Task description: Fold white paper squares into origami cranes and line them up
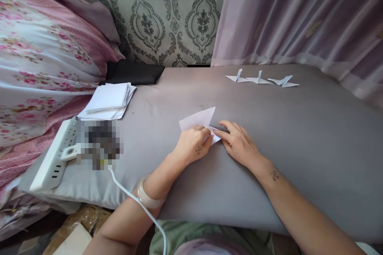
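A white sheet of paper (199,120), partly folded, lies on the grey cloth-covered surface (299,135). My left hand (193,143) rests on its near edge with fingers curled, pinching the paper. My right hand (239,141) lies beside it on the right, fingers stretched flat and pressing the paper's lower right corner. A pale bangle sits on my left wrist.
Three folded white paper birds (259,79) stand in a row at the back right. A stack of white paper sheets (108,100) lies at the left. A white power strip (55,153) with a white cable (140,207) sits at the left edge. Curtain (299,16) behind, floral bedding (38,59) at left.
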The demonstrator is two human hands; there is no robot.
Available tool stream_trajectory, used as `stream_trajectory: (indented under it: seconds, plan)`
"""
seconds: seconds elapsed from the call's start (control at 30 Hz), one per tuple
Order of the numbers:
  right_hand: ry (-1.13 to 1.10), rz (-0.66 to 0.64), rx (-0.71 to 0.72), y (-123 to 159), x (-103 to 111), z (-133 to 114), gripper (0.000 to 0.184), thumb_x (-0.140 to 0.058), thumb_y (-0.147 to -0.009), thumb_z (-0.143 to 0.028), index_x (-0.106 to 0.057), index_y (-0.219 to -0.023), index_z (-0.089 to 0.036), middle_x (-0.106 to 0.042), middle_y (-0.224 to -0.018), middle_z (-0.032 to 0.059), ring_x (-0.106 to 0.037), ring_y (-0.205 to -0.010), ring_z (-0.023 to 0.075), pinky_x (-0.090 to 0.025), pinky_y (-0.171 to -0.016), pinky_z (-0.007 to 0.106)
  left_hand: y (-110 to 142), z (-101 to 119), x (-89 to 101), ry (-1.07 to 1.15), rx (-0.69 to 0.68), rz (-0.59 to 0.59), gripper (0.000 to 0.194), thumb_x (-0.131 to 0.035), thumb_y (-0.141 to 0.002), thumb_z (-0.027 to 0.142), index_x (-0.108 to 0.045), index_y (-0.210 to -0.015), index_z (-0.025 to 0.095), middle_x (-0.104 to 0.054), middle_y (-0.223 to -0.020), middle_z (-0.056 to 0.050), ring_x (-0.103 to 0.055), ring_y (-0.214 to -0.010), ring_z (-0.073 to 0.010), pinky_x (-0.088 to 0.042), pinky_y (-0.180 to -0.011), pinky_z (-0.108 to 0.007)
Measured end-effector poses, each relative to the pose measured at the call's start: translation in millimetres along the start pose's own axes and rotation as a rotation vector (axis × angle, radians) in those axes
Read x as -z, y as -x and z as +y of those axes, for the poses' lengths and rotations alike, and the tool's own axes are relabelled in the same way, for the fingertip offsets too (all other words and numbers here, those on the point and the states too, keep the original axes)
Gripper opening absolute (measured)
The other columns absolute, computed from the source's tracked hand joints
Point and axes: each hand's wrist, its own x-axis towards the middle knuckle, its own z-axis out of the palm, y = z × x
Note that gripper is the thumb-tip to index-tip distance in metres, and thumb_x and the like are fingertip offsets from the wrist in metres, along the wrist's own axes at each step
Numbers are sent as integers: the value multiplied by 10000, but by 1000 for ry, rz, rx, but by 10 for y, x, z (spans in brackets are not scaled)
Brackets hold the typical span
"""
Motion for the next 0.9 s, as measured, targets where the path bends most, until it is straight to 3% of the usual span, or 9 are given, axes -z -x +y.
stream_trajectory:
  seconds: [0.1,0.2,0.4,0.7,0.9]
  plan:
    - [-1,-42,-73,44,31,-3,303,-485,-915,-156,-681,-1114,-275,-569,-1232,80,-567,-1005,200,-448,-839,342,22,42,-31,-95,-45,-209,314,-494,-923,433,-654,-914,163,-677,-963,-85,-620,-914,-227,-463,-676,-291]
    - [8,-72,-124,74,53,-8,262,-478,-937,-206,-703,-1057,-267,-593,-1191,66,-585,-953,190,-449,-795,332,34,92,6,-146,-37,-276,467,-565,-833,593,-644,-953,149,-649,-1036,-107,-588,-991,-265,-484,-744,-331]
    - [-9,-131,-165,76,158,-45,282,-436,-972,-266,-707,-1047,-253,-641,-1067,50,-579,-921,189,-433,-728,322,57,133,124,-190,-20,-385,275,-452,-954,367,-629,-960,156,-657,-1023,-84,-597,-968,-241,-461,-692,-308]
    - [-107,-173,-274,52,215,-62,269,-447,-965,-265,-713,-950,-226,-660,-1090,33,-586,-955,194,-427,-717,320,41,90,78,-132,98,-301,312,-345,-994,309,-622,-925,183,-681,-927,-52,-626,-893,-193,-400,-635,-269]
    - [-131,-108,-340,31,153,-68,262,-454,-952,-264,-705,-887,-223,-671,-1033,32,-591,-912,195,-426,-713,327,-37,58,30,-140,138,-246,325,-379,-976,335,-635,-841,186,-670,-870,-60,-622,-797,-185,-343,-571,-259]
